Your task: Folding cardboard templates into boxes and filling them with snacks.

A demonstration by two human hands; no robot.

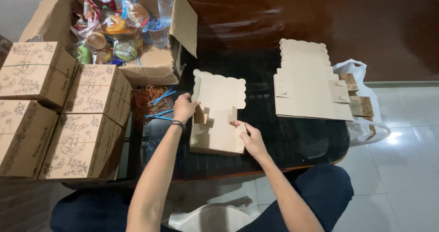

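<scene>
Half-folded cardboard box (pixel 218 122): located at the centre of the dark glass tabletop (pixel 297 140), directly in front of the person. Its scalloped lid panel stands raised at the far side; the side walls are partly erected.

Left hand (pixel 184 107): grip closed on the left wall flap of the box, fingers curled around the edge. A dark band sits on the wrist.

Right hand (pixel 250 138): placed at the right near corner of the box, thumb and fingers pinching a flap there. The exact extent of the pinch is partly hidden by the hand itself, so it appears closed but cannot be confirmed fully.

Surroundings:
- Stack of flat box blanks (pixel 307 83), unfolded, on the right part of the tabletop, well apart from the hands.
- White plastic bag (pixel 361 122) at the right edge, with small brown cartons beside it.
- Rubber bands and blue straws (pixel 153 101) just left of the left hand.
- Open shipping carton (pixel 151 63) at upper left, containing wrapped snacks and water cups.
- Finished printed boxes (pixel 59 117), stacked at far left.
</scene>
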